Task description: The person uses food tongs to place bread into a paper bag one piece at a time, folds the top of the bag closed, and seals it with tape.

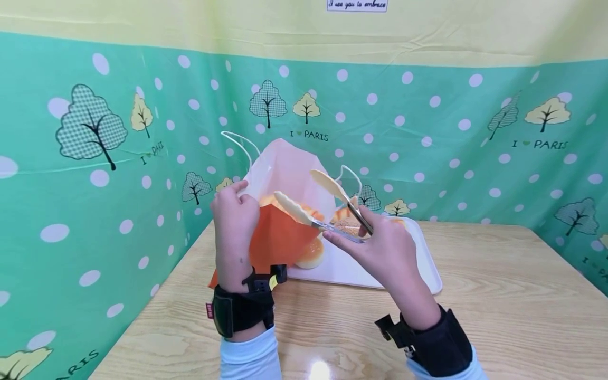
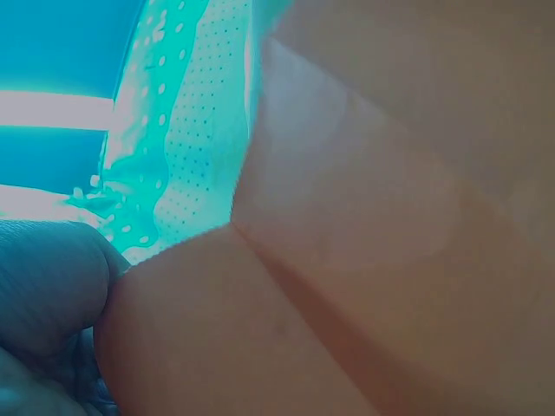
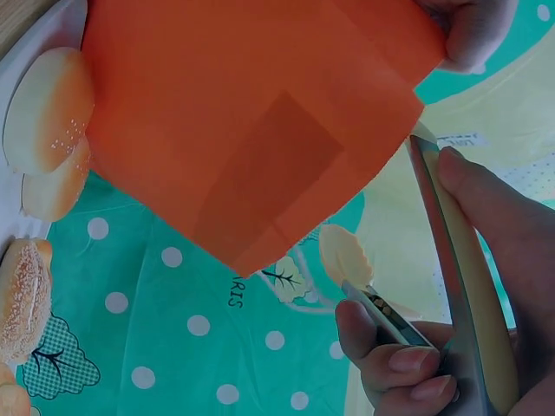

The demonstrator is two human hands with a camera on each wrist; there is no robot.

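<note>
My left hand [image 1: 236,219] pinches the rim of an orange paper bag [image 1: 280,240] with white cord handles, tipped so its pale inside faces me. The bag fills most of the left wrist view. Food tongs [image 1: 295,210] with cream-coloured tips are gripped in my right hand [image 1: 390,245], their arms spread apart. One tip reaches over the bag's front edge; the other is near its right side. Nothing shows between the tips. Orange-striped bread [image 1: 313,212] is partly visible in the bag's mouth. In the right wrist view, the orange bag [image 3: 251,121] hides its contents.
A white tray [image 1: 425,258] lies behind and right of the bag on a wooden table [image 1: 503,285]. On it are a glazed bun [image 1: 311,254], a speckled roll [image 3: 24,299] and other breads partly hidden by the hand. A green patterned cloth [image 1: 427,137] hangs behind.
</note>
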